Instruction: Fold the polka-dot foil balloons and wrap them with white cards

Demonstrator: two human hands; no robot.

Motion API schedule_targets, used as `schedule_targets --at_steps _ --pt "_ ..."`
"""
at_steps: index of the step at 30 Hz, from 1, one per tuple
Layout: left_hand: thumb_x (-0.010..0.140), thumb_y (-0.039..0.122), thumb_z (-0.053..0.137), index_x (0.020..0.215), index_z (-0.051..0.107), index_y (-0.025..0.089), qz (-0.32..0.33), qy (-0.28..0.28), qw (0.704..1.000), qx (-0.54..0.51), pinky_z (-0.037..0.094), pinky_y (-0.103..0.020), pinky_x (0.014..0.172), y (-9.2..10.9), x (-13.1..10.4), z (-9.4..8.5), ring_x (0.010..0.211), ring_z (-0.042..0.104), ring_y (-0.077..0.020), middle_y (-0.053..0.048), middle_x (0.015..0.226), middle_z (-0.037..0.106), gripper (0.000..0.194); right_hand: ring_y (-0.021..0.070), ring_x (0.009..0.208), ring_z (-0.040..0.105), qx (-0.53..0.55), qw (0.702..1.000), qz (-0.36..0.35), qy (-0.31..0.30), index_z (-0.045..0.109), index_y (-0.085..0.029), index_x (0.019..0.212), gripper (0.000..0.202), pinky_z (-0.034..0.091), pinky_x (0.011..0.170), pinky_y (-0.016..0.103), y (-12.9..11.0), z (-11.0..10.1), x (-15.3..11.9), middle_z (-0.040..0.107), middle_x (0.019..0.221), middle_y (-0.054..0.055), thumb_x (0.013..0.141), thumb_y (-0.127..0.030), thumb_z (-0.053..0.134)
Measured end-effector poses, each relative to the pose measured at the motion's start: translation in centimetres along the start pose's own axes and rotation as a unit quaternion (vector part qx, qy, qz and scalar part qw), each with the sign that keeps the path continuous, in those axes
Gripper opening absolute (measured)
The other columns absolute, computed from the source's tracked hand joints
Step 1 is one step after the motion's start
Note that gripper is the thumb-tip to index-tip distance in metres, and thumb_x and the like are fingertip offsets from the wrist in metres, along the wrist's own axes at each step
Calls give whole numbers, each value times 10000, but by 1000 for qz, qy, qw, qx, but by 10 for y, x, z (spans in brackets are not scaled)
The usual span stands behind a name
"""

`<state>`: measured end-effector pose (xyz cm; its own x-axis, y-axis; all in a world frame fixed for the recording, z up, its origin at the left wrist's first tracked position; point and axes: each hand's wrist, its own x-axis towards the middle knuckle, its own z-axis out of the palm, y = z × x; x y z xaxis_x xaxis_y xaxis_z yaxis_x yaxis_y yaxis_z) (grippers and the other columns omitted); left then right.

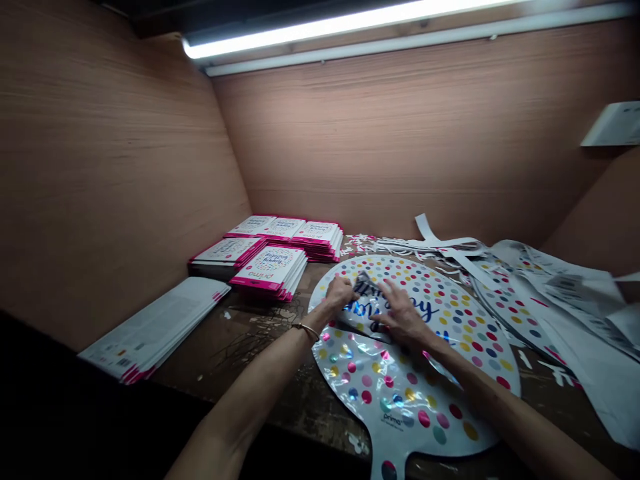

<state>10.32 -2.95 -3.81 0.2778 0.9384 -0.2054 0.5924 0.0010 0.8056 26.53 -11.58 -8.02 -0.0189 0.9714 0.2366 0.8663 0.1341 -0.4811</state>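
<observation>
Okay, left to right: left hand point(341, 295) curled at the left edge of a crumpled silver-grey foil fold point(361, 323); can't confirm a pinch. Fold sits between both hands, atop the flat round white foil balloon with multicoloured dots point(360, 381), long axis toward the wearer, neck point(391, 445) nearest. Right hand point(404, 317) part-open, fingers spread on the foil, gripping nothing.

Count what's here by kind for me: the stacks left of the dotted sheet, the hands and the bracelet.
Pink-and-white packet stacks: 5
Long white card stack: 1
Hands on the dotted foil sheet, left hand and right hand: 2
Bracelet: 1
Total: 9
</observation>
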Motion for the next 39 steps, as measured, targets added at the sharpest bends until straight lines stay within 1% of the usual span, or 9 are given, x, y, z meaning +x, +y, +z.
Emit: schedule_targets --at_steps 2,8,14,16,21,26,30,35,39 --pt "680 116 664 666 601 86 44 -8 999 6 430 -207 562 1 -20 1 637 551 -120 17 641 570 71 318 1273 303 105 994 8 5 404 -172 1312 771 277 1019 466 1 -18 15 352 1388 139 634 -444 648" --pt "743 218 561 741 665 118 141 6 989 49 435 -216 585 -8 -100 -30 701 579 -161 -1 703 631 144 168 609 581 373 853 14 -366 647 -131 761 234 468 585 251 -24 -31 24 612 627 0 581 -280 662" --pt "677 317 654 1264 436 100 48 185 964 184 229 -494 1024 -102 -151 -183 1278 257 -369 -188 1375 354 663 203 656 636 506 796 184 -277 642 -143 747 217 516 610 292 -22 -1 -11 663 674 49 599 -287 710" --pt "715 398 611 1287 416 90 -114 243 882 386 176 -606 987 -142 -161 -228 1298 172 -430 -225 1410 271 678 220 715 657 539 767 244 -249 646 -155 798 245 534 662 313 -18 1 -17 689 753 76 602 -273 731" --pt "802 358 486 1293 437 163 -170 170 852 466 291 -488 987 -192 -182 -265 1280 305 -336 -144 1390 361 531 237 785 670 573 744 268 -215 648 -166 857 248 553 701 327 -21 -1 -22 703 820 95 636 -241 733" --pt "838 170 328 1154 535 142 -114 148 828 528 464 -310 763 -174 -214 -270 990 595 -250 -102 1099 622 379 245 713 677 600 727 297 -153 657 -127 817 248 575 628 312 -19 -1 -21 706 748 94 589 -152 751" --pt "811 116 263 996 556 116 95 301 695 646 460 -301 553 -132 -237 -247 674 635 -241 -91 811 659 346 205 618 669 628 705 329 15 659 -115 772 205 575 551 268 -1 -18 -20 699 681 62 581 -92 727" --pt "755 40 366 1241 416 39 490 291 626 532 458 -383 867 -83 -222 -123 1045 564 -273 -178 1078 610 488 159 638 658 599 680 322 273 628 -148 691 175 583 599 248 34 -59 -23 672 627 -11 565 -69 721" --pt "842 90 322 1077 533 50 492 66 692 524 455 -420 825 -70 -195 -39 1018 558 -285 -194 1048 600 319 141 686 653 567 681 317 337 619 -149 666 198 573 639 197 60 -82 -42 666 634 -14 535 -75 748"
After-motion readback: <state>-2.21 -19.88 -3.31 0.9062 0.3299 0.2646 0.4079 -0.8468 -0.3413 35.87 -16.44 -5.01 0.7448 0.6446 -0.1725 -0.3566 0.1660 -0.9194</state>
